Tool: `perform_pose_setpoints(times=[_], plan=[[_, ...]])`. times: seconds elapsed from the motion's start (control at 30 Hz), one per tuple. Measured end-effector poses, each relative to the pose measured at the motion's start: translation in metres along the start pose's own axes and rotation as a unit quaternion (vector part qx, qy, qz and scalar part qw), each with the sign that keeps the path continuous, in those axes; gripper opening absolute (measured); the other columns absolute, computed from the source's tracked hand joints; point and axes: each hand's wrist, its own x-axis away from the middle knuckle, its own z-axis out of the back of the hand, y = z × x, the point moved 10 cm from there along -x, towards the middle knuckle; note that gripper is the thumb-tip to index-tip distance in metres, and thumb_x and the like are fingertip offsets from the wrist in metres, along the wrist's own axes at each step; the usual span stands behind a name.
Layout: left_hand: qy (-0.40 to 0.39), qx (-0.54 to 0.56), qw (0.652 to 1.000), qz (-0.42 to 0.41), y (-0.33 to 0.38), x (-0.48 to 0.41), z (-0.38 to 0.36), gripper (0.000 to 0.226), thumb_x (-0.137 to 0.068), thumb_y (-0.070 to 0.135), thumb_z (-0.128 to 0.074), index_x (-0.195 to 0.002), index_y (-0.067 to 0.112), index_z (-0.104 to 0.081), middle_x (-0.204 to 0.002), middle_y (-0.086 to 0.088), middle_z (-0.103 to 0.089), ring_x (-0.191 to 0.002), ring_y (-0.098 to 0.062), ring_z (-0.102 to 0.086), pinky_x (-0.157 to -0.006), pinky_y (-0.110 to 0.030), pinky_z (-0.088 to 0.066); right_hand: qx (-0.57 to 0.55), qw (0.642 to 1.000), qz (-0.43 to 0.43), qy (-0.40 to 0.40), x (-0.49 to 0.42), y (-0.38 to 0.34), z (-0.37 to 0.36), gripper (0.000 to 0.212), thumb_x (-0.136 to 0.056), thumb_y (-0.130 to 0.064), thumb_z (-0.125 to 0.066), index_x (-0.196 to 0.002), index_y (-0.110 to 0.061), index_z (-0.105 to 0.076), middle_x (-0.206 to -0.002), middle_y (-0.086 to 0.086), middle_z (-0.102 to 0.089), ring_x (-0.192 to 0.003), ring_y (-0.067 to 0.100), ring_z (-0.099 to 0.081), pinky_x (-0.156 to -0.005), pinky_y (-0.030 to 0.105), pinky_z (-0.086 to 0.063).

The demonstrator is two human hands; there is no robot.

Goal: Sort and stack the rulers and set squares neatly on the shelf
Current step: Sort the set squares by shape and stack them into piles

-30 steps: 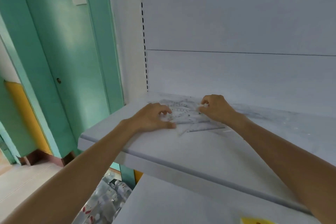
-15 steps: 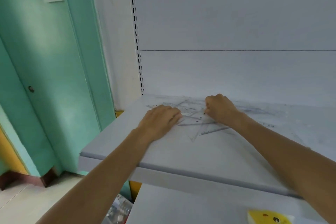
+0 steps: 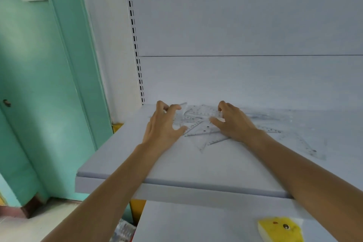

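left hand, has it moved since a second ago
Yes: the left hand has slid back across the shelf, toward the foot of the slotted upright.

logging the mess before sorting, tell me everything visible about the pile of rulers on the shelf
The pile of rulers is a loose heap of clear plastic rulers and set squares with dark printed scales, lying crisscrossed near the back of the white shelf. The left hand and right hand rest arched fingers on its two sides; whether they grip is unclear.
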Motion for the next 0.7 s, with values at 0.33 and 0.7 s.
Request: perform_pose_setpoints(times=[0.33,0.7], plan=[[0.002,-0.121,0.988,-0.096,0.037,-0.006,-0.001,0.043,-0.088,0.05,-0.044,-0.114,0.017,-0.053,-0.108,-0.001,-0.056,-0.106,-0.022,-0.046,-0.09,-0.033,-0.031,0.026,0.999,-0.013,0.033,0.013,0.019,0.032,0.046,-0.081,-0.049,-0.062,-0.095,-0.011,-0.039,-0.092,0.005,-0.051,-0.08,0.026,-0.051,-0.063,0.031,-0.037],[-0.049,0.065,0.988,-0.128,0.166,-0.036,-0.058,0.065,-0.096,0.032,-0.036,-0.147,0.03,0.004,-0.091,0.002,-0.062,-0.08,-0.019,-0.059,-0.078,-0.038,-0.049,0.091,0.99,-0.067,0.088,0.075,0.124,0.119,0.051,-0.088,-0.052,-0.05,-0.12,-0.012,-0.05,-0.105,0.004,-0.053,-0.094,0.026,-0.055,-0.073,0.032,-0.041]])
